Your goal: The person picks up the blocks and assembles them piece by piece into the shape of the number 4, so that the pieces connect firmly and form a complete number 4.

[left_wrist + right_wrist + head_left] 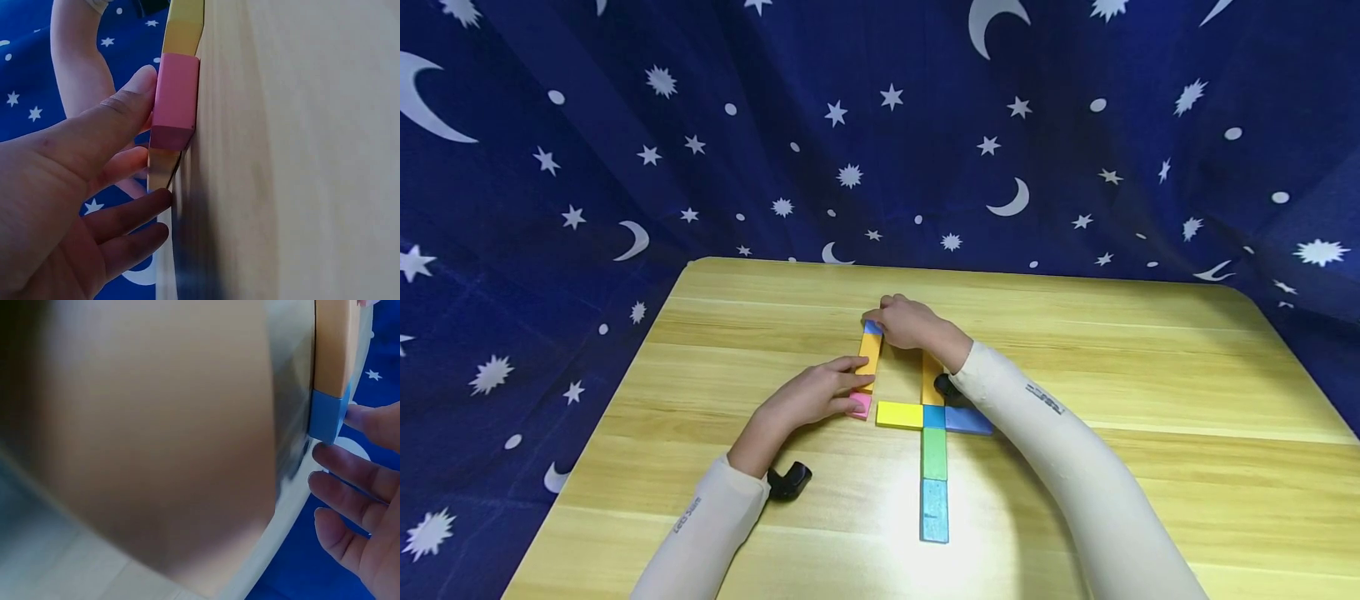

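My left hand [816, 392] reaches in from the left with its fingers extended over the orange block [870, 354]. In the left wrist view, its thumb rests on the side of the pink block [176, 97]. The pink block lies end to end with the orange one. At the far end of this row is a small blue block [326, 415]. My right hand [912, 323] is there, thumb touching the blue block and forefinger right at its end, the other fingers loosely bent.
Right of the row, a yellow block [899, 414], teal block [934, 416] and darker blue block [967, 420] form a crossbar. A second orange block [932, 379] stands above, partly behind the right arm; a green block [934, 454] and light blue block [935, 510] extend below. Starry curtain [880, 167] hangs behind the table.
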`<state>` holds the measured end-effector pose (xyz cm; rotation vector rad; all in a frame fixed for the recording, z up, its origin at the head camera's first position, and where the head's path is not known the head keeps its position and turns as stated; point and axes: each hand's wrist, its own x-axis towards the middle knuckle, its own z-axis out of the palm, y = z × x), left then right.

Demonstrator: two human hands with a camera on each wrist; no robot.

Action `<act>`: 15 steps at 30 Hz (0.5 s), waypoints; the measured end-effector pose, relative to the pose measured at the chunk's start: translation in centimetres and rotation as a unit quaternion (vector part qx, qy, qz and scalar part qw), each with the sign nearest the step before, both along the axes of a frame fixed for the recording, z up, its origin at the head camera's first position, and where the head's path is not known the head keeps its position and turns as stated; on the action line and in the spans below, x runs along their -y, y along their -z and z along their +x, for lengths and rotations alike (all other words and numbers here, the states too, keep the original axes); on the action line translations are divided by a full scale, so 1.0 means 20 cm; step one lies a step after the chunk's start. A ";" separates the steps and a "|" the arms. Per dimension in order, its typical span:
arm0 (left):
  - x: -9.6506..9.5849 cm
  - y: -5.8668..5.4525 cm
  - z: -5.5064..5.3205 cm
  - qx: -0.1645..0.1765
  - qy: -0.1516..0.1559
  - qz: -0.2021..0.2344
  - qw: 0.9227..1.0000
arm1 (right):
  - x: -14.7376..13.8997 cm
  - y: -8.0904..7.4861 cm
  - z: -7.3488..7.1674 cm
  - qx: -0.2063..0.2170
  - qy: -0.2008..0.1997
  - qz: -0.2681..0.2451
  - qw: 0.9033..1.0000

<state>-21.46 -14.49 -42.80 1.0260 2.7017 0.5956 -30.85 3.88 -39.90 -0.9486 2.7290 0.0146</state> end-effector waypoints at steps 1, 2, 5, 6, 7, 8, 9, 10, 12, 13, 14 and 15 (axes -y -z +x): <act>0.00 0.00 0.00 0.001 0.000 0.000 1.000 | 0.00 0.00 0.00 -0.003 0.000 -0.006 1.000; 0.00 0.00 0.00 0.002 0.000 0.001 1.000 | -0.01 0.00 0.00 -0.006 0.001 -0.013 1.000; 0.00 0.00 0.00 0.001 0.001 0.000 1.000 | -0.02 0.00 0.00 -0.016 0.003 -0.032 0.999; 0.00 0.00 0.00 -0.001 0.001 0.000 1.000 | -0.02 0.00 0.00 -0.017 0.005 -0.039 0.999; 0.00 0.00 0.00 -0.002 0.001 0.000 1.000 | -0.03 -0.01 0.00 -0.019 0.007 -0.044 0.999; 0.00 0.00 0.00 -0.003 0.002 -0.001 1.000 | -0.03 -0.01 0.00 -0.021 0.008 -0.049 0.999; 0.00 0.00 0.00 -0.004 0.002 -0.003 1.000 | -0.04 -0.01 -0.01 -0.021 0.010 -0.054 0.998; 0.00 0.00 0.00 -0.005 0.002 -0.003 1.000 | -0.04 -0.02 -0.01 -0.020 0.012 -0.058 0.998; 0.00 0.00 0.00 -0.007 0.002 -0.004 1.000 | -0.06 -0.03 0.00 -0.019 0.015 -0.065 0.998; 0.00 0.00 0.00 -0.007 0.002 -0.005 1.000 | -0.06 -0.03 0.00 -0.019 0.016 -0.068 0.997; 0.00 0.00 0.00 -0.008 0.003 -0.006 1.000 | -0.06 -0.03 0.00 -0.020 0.017 -0.072 0.997; 0.00 0.00 0.00 -0.009 0.003 -0.007 1.000 | -0.07 -0.03 0.00 -0.019 0.018 -0.074 0.997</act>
